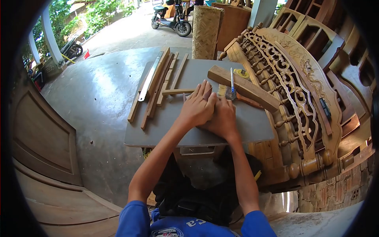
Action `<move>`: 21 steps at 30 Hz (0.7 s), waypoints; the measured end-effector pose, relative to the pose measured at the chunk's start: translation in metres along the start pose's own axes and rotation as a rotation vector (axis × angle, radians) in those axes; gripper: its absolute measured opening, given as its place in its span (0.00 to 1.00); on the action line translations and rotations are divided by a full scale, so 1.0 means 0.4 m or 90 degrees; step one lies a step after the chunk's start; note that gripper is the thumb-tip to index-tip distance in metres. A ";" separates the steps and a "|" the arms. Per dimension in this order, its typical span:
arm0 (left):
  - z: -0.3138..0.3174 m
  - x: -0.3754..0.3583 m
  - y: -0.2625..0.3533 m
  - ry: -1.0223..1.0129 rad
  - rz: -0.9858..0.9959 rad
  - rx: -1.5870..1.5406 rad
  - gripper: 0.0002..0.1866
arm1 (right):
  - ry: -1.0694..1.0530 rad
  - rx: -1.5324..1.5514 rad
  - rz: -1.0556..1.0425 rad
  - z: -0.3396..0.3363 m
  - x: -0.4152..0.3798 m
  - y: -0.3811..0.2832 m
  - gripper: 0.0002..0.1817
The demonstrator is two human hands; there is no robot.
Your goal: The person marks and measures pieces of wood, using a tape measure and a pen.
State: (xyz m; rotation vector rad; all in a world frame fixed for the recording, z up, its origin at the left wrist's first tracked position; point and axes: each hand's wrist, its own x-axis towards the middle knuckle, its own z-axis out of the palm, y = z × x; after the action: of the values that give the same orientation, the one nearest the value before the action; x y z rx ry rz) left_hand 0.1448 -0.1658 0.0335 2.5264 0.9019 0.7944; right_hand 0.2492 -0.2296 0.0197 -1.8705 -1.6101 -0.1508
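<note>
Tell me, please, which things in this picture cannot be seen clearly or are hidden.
- Head view: the left hand lies over the right hand; whatever they press on the grey board is hidden.
- The tool on the wooden block is too small to identify.
- The board's supports are hidden by the board itself.
- The carved wooden panel is cut off by the dark lens edge on the right.
</note>
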 end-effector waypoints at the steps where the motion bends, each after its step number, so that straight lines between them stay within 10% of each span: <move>1: 0.017 0.008 0.000 0.011 0.006 0.033 0.29 | 0.009 -0.002 0.016 0.006 -0.004 -0.001 0.35; 10: -0.011 -0.034 -0.019 0.017 -0.092 -0.180 0.29 | 0.013 -0.031 0.058 0.000 -0.021 -0.019 0.39; 18: 0.018 -0.164 0.022 0.083 -0.046 -0.061 0.29 | 0.021 -0.017 0.055 0.013 -0.025 0.008 0.40; 21: -0.023 -0.037 0.014 -0.103 0.075 0.145 0.28 | -0.009 0.005 0.000 0.002 -0.010 0.014 0.39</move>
State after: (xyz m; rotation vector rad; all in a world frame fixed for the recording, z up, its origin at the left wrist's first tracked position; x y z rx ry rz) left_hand 0.1323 -0.1785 0.0374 2.8167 0.8389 0.5358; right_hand 0.2530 -0.2326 0.0149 -1.8686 -1.6188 -0.1306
